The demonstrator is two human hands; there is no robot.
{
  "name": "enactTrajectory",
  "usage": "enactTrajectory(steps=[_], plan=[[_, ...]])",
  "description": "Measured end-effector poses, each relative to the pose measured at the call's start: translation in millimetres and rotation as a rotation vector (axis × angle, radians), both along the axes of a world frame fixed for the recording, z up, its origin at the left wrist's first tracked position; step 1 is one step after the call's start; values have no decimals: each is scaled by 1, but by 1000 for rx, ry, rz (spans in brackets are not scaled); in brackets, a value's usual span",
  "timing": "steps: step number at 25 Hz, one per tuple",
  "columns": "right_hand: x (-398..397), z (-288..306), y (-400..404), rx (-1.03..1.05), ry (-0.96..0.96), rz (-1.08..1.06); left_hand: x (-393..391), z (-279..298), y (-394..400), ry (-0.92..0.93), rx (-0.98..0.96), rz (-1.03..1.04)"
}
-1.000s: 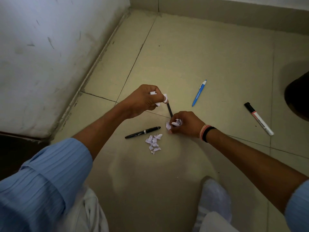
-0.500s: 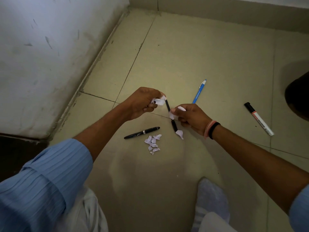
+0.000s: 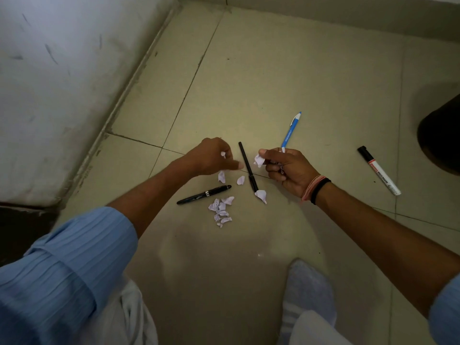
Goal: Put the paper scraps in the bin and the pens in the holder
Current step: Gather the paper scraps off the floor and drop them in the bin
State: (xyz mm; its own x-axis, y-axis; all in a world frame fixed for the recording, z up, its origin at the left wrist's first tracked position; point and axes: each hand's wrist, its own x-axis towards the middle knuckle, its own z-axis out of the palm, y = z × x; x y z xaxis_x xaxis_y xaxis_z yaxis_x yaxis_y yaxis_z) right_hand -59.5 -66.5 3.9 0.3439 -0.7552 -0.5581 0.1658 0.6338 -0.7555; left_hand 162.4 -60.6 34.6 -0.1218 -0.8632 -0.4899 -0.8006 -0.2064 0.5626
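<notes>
My left hand (image 3: 211, 158) hovers over the tiled floor with its fingers spread. Two paper scraps (image 3: 221, 176) sit just under it, apart from the fingers. My right hand (image 3: 288, 170) pinches a white paper scrap (image 3: 258, 160) at its fingertips. Between the hands a slim black pen (image 3: 246, 165) lies on the floor with another scrap (image 3: 260, 195) at its near end. A pile of small scraps (image 3: 220, 210) lies beside a thick black pen (image 3: 204, 194). A blue pen (image 3: 291, 130) and a white marker (image 3: 379, 170) lie further right.
A scuffed white wall (image 3: 62, 95) runs along the left, with a dark gap (image 3: 20, 232) at its foot. A dark round object (image 3: 440, 135) is cut off by the right edge. My socked foot (image 3: 308, 295) rests at the bottom.
The hands have drawn apart. My left hand has opened and let scraps fall. The slim black pen that was partly hidden between the hands now lies fully exposed on the floor.
</notes>
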Motion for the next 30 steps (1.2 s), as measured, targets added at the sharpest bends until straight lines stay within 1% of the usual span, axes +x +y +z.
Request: enactTrajectory(steps=[2, 3, 4, 7, 10, 12, 14, 15, 19, 21, 23, 25, 28, 30], plan=[[-5, -4, 1, -9, 21, -10, -1, -8, 4, -284, 59, -152], [-6, -5, 1, -10, 28, -16, -1, -11, 6, -364, 90, -180], [-7, -6, 1, -11, 30, -23, -2, -13, 7, -392, 105, -189], [-7, -8, 3, -21, 35, -50, 1, -14, 3, -324, 115, -170], [-8, -11, 3, -27, 51, -26, 2, -8, -2, -160, 51, -64], [-7, -13, 3, -21, 60, 3, -1, -4, -3, -17, 24, 22], [-6, -14, 4, -23, 61, 21, -5, -1, -2, 110, 52, 64], [-6, -14, 4, -23, 57, 27, -6, 0, -2, 140, 71, 66], [-3, -11, 5, 7, 46, 23, -10, -6, -3, 133, 76, 13], [-2, -10, 5, 26, 55, 8, -16, -13, -2, 49, 47, -67], [-2, -10, 4, 42, 63, -8, -23, -19, 2, -93, 34, -184], [-2, -9, 4, 55, 58, -19, -28, -25, 5, -167, 21, -260], [-4, -8, 7, 28, 96, 42, -24, -23, 2, -125, -24, -253], [-8, -8, 9, -73, 217, 166, -16, -22, -3, -69, -46, -195]])
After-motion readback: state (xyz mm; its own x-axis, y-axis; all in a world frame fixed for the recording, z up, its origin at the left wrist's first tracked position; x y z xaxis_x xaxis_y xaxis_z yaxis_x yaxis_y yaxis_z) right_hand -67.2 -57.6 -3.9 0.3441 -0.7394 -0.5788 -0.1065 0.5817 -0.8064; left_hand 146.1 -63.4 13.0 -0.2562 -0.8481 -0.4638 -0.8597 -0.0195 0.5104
